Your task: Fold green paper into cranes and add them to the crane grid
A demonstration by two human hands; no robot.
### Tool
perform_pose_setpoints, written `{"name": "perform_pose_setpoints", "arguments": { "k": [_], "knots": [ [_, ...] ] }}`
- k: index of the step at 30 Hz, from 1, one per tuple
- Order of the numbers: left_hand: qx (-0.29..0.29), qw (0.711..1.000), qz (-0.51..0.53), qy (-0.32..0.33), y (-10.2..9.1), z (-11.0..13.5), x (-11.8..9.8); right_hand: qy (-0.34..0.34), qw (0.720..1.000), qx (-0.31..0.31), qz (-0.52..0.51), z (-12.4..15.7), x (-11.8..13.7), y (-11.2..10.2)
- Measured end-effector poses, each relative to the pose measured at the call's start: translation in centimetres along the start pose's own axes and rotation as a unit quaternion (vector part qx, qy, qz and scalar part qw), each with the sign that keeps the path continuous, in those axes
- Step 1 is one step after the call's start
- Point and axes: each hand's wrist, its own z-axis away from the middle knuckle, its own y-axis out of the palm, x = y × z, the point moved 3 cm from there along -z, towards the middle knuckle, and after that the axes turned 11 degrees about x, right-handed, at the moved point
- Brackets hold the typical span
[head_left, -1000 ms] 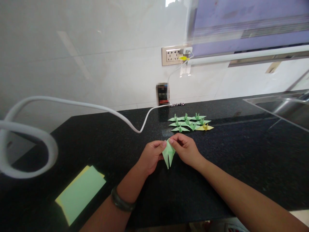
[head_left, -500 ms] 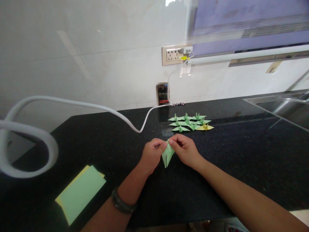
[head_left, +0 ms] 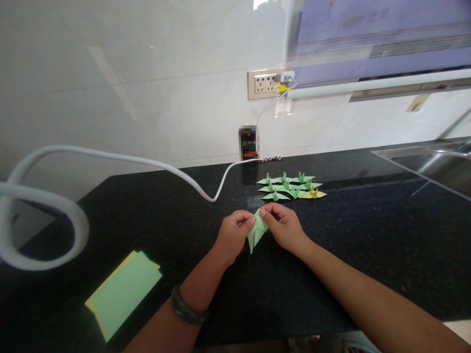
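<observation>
Both my hands pinch a partly folded light green paper (head_left: 256, 230) above the black counter (head_left: 368, 235). My left hand (head_left: 231, 236) grips its left edge with thumb and forefinger closed. My right hand (head_left: 285, 226) pinches the top right of the same paper. The paper's pointed end hangs down between the hands. Beyond the hands lies a cluster of several finished green paper cranes (head_left: 285, 186) with one yellow crane (head_left: 313, 193) at its right end.
A stack of flat green and yellow paper sheets (head_left: 123, 293) lies at the near left. A white cable (head_left: 110, 159) loops from the left to a small device (head_left: 248, 143) by the wall. A wall socket (head_left: 265, 84) is above; a steel sink (head_left: 434, 159) is at far right.
The folded paper has turned a little and looks narrower, its point swinging left. Both hands stayed in nearly the same place, fingers working the top edge.
</observation>
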Motion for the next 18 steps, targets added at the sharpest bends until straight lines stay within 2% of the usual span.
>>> {"name": "perform_pose_setpoints", "arguments": {
  "k": [3, 7, 13, 18],
  "knots": [
    [-0.013, 1.000, 0.003, 0.000, -0.1, -0.1, 0.4, 0.010, 1.000, 0.004, -0.025, -0.1, -0.3, 0.0],
    [-0.045, 0.997, -0.048, 0.031, -0.2, -0.1, 0.4, 0.007, 1.000, 0.016, -0.005, 0.0, -0.6, 0.3],
    [-0.044, 0.991, -0.105, 0.072, 0.1, 0.1, -0.5, 0.000, 0.999, 0.016, 0.031, 0.1, -0.3, 0.3],
    [-0.064, 0.992, -0.088, 0.063, -0.3, 0.0, -0.1, 0.040, 0.997, 0.000, -0.063, -0.3, -0.5, -0.3]
  ]
}}
